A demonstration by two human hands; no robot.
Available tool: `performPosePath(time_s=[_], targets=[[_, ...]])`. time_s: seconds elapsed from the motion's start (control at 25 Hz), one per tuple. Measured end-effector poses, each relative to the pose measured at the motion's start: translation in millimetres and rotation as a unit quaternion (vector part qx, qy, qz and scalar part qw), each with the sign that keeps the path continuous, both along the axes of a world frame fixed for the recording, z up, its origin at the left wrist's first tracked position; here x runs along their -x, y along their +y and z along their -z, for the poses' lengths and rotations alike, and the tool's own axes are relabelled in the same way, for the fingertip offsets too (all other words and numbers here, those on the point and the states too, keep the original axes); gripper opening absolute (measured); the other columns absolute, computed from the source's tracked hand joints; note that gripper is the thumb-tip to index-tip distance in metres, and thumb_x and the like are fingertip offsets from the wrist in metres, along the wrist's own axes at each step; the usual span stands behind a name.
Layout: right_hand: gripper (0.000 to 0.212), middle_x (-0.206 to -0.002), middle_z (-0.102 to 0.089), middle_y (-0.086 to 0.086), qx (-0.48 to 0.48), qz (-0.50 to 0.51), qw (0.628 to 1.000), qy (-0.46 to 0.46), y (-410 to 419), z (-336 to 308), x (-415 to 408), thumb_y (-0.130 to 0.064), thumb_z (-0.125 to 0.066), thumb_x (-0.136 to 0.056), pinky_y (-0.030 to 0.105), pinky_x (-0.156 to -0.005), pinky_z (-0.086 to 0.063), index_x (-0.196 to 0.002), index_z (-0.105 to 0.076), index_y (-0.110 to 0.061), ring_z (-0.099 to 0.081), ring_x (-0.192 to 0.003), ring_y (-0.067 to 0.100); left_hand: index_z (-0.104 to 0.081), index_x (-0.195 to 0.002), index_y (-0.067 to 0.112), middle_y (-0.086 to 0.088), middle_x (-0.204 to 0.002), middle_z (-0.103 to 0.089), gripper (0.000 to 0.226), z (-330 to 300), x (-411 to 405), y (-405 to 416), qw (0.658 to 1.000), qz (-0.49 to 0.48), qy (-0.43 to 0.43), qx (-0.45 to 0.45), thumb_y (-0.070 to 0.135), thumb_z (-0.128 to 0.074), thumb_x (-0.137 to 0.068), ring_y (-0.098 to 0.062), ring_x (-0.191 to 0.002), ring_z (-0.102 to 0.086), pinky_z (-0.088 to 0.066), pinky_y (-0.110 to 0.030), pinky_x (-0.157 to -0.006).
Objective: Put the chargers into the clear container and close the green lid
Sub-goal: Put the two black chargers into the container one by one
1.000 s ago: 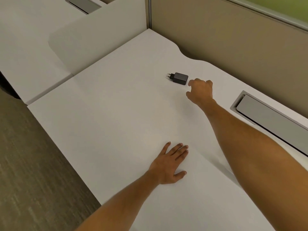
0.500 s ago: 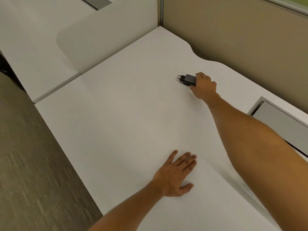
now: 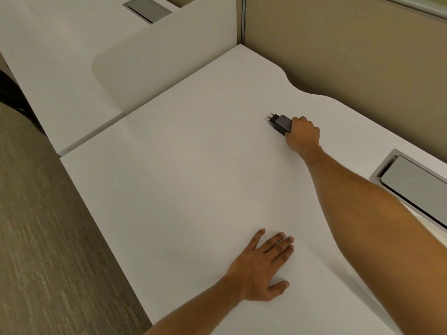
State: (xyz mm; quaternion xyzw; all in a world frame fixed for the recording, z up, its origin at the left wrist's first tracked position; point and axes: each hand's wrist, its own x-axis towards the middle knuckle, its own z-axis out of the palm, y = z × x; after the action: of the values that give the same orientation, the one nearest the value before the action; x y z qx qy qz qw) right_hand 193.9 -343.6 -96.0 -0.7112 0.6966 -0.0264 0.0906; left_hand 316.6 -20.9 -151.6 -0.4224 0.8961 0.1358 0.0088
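The right hand (image 3: 303, 136) reaches far across the white desk (image 3: 193, 177) and closes its fingers around the rear of a dark charger (image 3: 280, 123), whose two plug pins point away to the left. The charger sits near the desk's back edge, close to the beige partition (image 3: 350, 56). The left hand (image 3: 263, 267) lies flat on the desk near its front, palm down, fingers spread. A grey cable hatch (image 3: 416, 187) sits at the right.

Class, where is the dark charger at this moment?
In the head view, the charger lies on the far right part of the white desk, gripped by the right hand, its prongs pointing left, near the beige partition.
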Motion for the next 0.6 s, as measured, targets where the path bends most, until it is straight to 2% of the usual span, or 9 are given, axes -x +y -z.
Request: performPosePath(time_s=[0.32, 0.6], targets=[[0.034, -0.117, -0.055, 0.021, 0.02, 0.009, 0.998, -0.051, 36.5, -7.5, 10.6, -0.011, -0.06, -0.089, 0.043, -0.086, -0.049, -0.121, -0.055, 0.0, -0.059, -0.101, 0.039, -0.006, -0.151, 0.015, -0.001, -0.162, 0.0, 0.075, -0.5, 0.0, 1.9, 1.0, -0.006, 0.0, 0.0, 0.057, -0.028, -0.092, -0.015, -0.147, 0.012, 0.007, -0.051, -0.117], [0.03, -0.112, -0.056, 0.018, 0.085, 0.025, 0.994, -0.071, 88.1, -54.9, 47.1, -0.008, -0.06, -0.086, 0.039, -0.077, -0.046, -0.115, -0.057, -0.003, -0.059, -0.094, 0.037, -0.012, -0.151, 0.015, 0.0, -0.162, -0.005, 0.074, -7.0, -0.2, 1.0, 1.0, -0.005, -0.003, 0.008, 0.057, -0.026, -0.092, -0.016, -0.148, 0.002, 0.002, -0.051, -0.119]])
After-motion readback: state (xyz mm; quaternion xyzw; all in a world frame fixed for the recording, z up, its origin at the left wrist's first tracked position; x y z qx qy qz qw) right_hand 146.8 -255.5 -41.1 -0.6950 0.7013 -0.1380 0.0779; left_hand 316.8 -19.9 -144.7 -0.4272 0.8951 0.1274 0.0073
